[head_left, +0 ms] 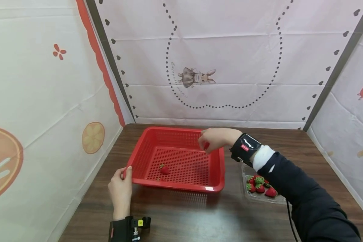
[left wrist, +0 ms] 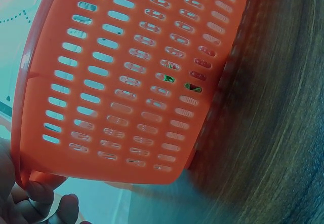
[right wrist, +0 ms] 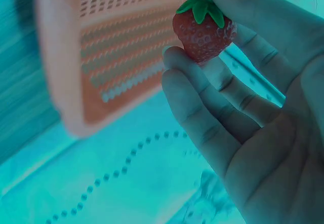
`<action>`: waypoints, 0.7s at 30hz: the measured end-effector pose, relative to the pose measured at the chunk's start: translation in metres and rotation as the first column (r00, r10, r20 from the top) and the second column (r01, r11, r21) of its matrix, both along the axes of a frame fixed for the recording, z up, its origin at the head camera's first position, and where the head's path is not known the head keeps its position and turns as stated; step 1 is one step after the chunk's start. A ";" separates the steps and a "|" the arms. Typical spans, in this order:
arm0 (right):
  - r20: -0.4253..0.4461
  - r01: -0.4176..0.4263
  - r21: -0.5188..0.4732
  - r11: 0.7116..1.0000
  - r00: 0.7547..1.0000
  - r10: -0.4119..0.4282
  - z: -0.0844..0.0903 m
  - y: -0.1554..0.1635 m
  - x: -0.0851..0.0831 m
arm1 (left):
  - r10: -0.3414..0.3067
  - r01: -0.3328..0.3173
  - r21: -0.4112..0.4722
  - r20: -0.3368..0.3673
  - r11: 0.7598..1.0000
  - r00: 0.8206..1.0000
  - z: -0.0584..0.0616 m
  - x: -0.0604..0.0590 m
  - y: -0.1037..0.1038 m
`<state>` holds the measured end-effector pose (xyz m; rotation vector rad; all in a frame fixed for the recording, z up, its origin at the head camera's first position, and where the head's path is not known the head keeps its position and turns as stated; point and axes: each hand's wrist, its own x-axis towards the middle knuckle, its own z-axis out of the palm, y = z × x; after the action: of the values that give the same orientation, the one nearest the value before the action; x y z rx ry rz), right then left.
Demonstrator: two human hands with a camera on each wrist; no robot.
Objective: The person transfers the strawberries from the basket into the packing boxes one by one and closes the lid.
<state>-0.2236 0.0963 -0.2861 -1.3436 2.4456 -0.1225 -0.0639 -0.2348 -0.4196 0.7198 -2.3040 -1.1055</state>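
A red plastic basket [head_left: 187,130] with slotted walls sits on the table, one strawberry [head_left: 164,169] lying on its floor. At the basket's near left corner, my left hand [head_left: 120,190] grips the rim between thumb and fingers; the left wrist view has those fingers [left wrist: 40,193] curled at the corner. Over the basket's right side, my right hand [head_left: 219,138] pinches a second strawberry [right wrist: 205,36], red with green leaves, by thumb and fingertips. Right of the basket, several strawberries [head_left: 260,189] lie in a clear plastic tray [head_left: 257,197], partly hidden by my right sleeve.
Under everything is a dark wood-grain table [head_left: 181,222]. White printed cloth walls [head_left: 230,60] rise at the back and on both sides. A black cable [head_left: 290,218] hangs beside my right forearm, close to the tray.
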 end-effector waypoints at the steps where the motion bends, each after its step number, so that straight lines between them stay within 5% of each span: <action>1: -0.005 0.010 -0.009 1.000 1.000 -0.010 0.001 0.006 0.000 | -0.001 0.001 0.000 -0.003 1.000 1.000 0.000 0.000 0.000; 10: -0.037 0.127 -0.076 0.989 0.991 -0.130 0.006 0.070 0.007 | -0.014 0.014 0.006 -0.013 1.000 1.000 -0.003 0.000 0.000; 21: 0.029 0.234 -0.087 0.968 0.972 -0.233 -0.009 0.142 0.027 | -0.007 0.007 -0.008 -0.011 1.000 1.000 -0.002 -0.001 0.000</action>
<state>-0.1970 0.2386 -0.2951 -1.0773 2.6022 -0.3048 -0.0645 -0.2345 -0.4218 0.7009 -2.3021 -1.0997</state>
